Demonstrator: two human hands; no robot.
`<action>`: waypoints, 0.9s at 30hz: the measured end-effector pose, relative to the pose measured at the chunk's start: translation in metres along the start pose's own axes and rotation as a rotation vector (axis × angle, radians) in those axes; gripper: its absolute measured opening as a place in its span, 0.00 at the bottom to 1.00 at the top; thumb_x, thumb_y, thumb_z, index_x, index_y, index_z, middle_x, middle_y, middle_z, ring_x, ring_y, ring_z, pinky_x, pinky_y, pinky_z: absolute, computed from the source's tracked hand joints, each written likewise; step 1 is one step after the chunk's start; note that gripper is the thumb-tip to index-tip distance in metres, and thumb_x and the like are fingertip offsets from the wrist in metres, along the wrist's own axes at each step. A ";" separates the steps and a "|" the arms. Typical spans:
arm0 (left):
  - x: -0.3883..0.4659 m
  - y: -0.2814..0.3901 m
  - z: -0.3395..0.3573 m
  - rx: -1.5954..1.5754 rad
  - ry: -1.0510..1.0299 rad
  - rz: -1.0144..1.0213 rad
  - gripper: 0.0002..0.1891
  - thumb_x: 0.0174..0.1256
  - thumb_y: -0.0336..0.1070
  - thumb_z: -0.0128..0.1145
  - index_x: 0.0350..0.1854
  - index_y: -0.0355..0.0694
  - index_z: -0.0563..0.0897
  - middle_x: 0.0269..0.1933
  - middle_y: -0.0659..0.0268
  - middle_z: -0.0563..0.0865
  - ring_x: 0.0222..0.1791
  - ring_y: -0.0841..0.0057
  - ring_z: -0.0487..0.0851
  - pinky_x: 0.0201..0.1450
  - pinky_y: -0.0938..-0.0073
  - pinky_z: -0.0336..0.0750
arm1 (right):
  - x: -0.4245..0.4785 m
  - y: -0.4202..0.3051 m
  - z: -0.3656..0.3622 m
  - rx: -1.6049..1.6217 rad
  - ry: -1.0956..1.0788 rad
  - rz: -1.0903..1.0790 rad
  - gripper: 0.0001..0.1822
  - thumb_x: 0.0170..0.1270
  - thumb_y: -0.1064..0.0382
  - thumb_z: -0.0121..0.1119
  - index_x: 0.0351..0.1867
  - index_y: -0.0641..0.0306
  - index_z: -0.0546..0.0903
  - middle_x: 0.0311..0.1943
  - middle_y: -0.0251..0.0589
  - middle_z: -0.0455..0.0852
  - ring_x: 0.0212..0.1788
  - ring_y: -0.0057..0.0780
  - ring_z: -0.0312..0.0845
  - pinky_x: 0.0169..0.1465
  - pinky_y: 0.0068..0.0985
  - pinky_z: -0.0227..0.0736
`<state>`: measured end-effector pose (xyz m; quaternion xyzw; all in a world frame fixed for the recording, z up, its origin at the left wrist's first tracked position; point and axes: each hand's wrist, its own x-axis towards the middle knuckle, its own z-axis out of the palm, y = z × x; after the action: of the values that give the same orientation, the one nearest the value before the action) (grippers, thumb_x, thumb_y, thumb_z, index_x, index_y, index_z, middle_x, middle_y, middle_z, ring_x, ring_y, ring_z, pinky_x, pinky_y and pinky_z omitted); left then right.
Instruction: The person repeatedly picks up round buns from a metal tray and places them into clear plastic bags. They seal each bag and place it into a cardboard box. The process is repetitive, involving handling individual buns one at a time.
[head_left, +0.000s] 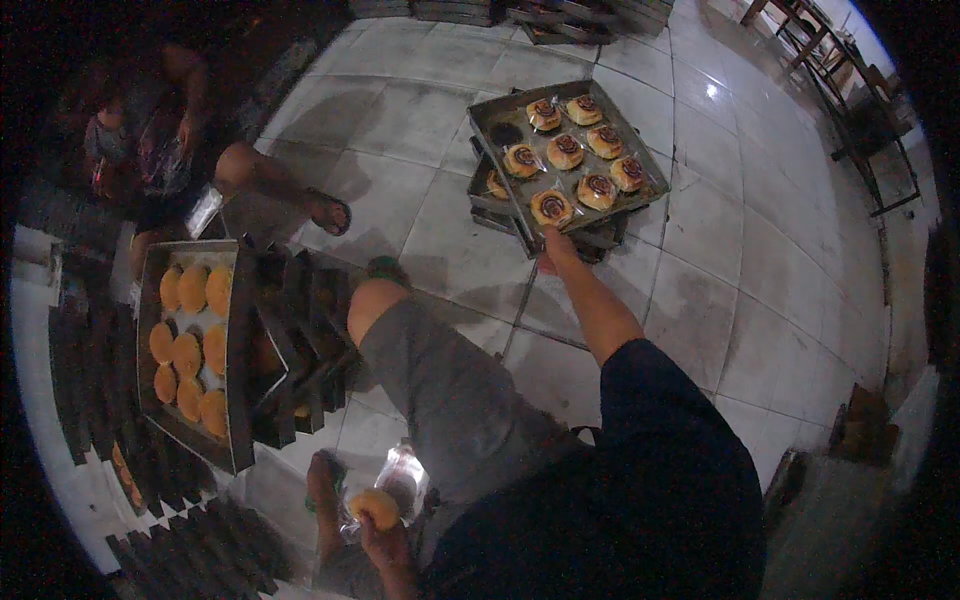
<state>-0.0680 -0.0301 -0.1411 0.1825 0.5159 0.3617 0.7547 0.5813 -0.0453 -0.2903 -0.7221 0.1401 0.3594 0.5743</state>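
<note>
In my left hand (386, 544) is a round golden bun (375, 510), with clear plastic film (350, 527) beside it. Shiny clear plastic bags (403, 476) lie just beyond the bun, near my leg. My right arm stretches out to a metal baking tray (491, 124), where my right hand (553, 251) grips the near rim. Several swirl-topped buns (565, 151) sit in this tray, some visibly wrapped in clear plastic. The closest wrapped bun (551, 208) is right by my fingers. Other trays (487, 206) are stacked crosswise underneath.
On my left, a tray of plain golden buns (187, 352) tops a staggered stack of dark trays (300, 345). Another person (176, 112) sits at upper left, one foot (330, 212) on the tiled floor (697, 300). A metal-framed table (832, 90) stands at upper right.
</note>
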 end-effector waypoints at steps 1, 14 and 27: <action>-0.005 0.003 0.012 -0.005 0.022 0.018 0.29 0.78 0.55 0.55 0.67 0.35 0.72 0.61 0.56 0.81 0.58 0.62 0.82 0.63 0.57 0.79 | -0.013 0.001 0.006 0.036 -0.031 -0.025 0.31 0.67 0.39 0.57 0.48 0.70 0.80 0.36 0.47 0.87 0.37 0.34 0.87 0.37 0.29 0.82; -0.022 0.056 0.122 0.271 -0.062 0.557 0.28 0.77 0.51 0.56 0.69 0.36 0.72 0.64 0.57 0.80 0.64 0.65 0.79 0.67 0.59 0.74 | -0.441 0.033 0.147 -0.276 -1.252 -0.595 0.35 0.58 0.53 0.73 0.63 0.68 0.76 0.54 0.55 0.86 0.56 0.46 0.85 0.59 0.40 0.79; -0.040 0.015 0.118 -0.619 -0.151 0.405 0.36 0.79 0.68 0.37 0.67 0.38 0.74 0.62 0.56 0.82 0.62 0.61 0.81 0.67 0.55 0.76 | -0.453 0.066 0.135 -0.941 -1.276 -1.722 0.25 0.59 0.57 0.72 0.57 0.62 0.84 0.59 0.47 0.85 0.56 0.47 0.84 0.54 0.34 0.81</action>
<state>0.0257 -0.0383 -0.0581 0.0702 0.2785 0.6281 0.7231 0.1740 -0.0353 -0.0415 -0.4086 -0.8559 0.1653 0.2703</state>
